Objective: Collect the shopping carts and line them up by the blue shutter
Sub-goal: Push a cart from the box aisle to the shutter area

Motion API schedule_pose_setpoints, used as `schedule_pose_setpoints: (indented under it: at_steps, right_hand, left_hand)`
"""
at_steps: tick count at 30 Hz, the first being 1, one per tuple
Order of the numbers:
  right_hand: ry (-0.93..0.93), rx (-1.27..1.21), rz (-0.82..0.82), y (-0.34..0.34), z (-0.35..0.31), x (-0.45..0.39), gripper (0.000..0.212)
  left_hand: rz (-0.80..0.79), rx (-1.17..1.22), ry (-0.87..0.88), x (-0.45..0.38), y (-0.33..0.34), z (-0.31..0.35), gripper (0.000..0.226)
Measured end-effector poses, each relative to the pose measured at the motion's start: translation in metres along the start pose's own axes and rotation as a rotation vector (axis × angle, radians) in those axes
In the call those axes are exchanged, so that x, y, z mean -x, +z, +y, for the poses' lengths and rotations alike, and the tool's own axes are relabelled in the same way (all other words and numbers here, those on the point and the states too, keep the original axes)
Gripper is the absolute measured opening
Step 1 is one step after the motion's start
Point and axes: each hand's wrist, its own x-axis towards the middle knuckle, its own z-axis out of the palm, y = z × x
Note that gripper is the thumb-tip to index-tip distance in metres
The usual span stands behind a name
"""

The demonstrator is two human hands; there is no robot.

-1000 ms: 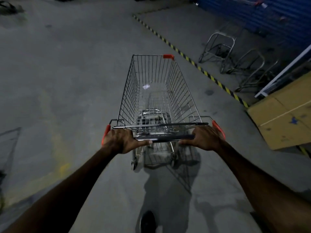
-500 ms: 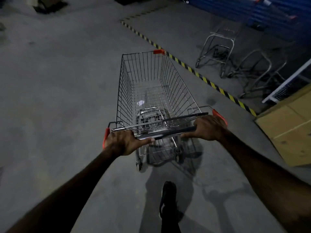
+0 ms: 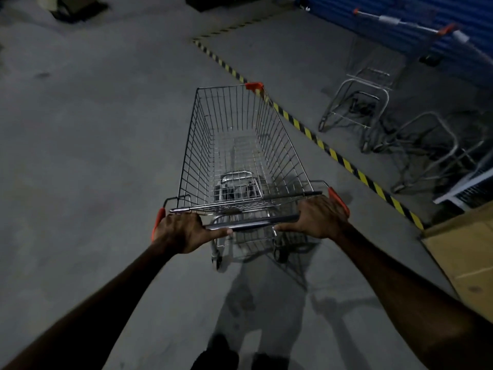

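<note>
Hands grip our shopping cart (image 3: 248,145): left hand (image 3: 181,231) and right hand (image 3: 317,218) curl round its handle; 2 carts (image 3: 357,102) wait by the blue shutter (image 3: 400,20).

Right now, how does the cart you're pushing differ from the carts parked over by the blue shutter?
The pushed cart is on the near side of the striped floor line, gripped by the left hand and right hand; the parked carts stand beyond it, untouched. The pushed cart stands alone, while the parked carts sit close together by the blue shutter. Both have silver wire frames and orange trim.
</note>
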Motion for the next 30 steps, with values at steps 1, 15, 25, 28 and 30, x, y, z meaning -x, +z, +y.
schedule_pose_setpoints:
  at_steps: [1, 15, 25, 28, 30]
  right_hand:
    - [0.008, -0.005, -0.001, -0.002, 0.007, -0.020, 0.091]
    - [0.100, -0.141, -0.124, -0.124, 0.064, -0.295, 0.062]
    - [0.152, -0.074, -0.105, -0.172, 0.161, -0.462, 0.036]
    - [0.197, -0.073, -0.050, -0.163, 0.214, -0.526, 0.039]
    - [0.223, -0.068, -0.039, -0.160, 0.250, -0.571, 0.059]
  left_hand:
    - [-0.001, -0.005, 0.003, -0.021, -0.008, -0.001, 0.117]
    - [0.066, -0.058, 0.129, -0.350, -0.154, -0.012, 0.114]
    - [0.032, -0.063, 0.248, -0.559, -0.240, 0.037, 0.098]
    - [0.067, -0.044, 0.240, -0.623, -0.261, 0.058, 0.101]
    - [0.072, -0.042, 0.223, -0.667, -0.277, 0.071, 0.109]
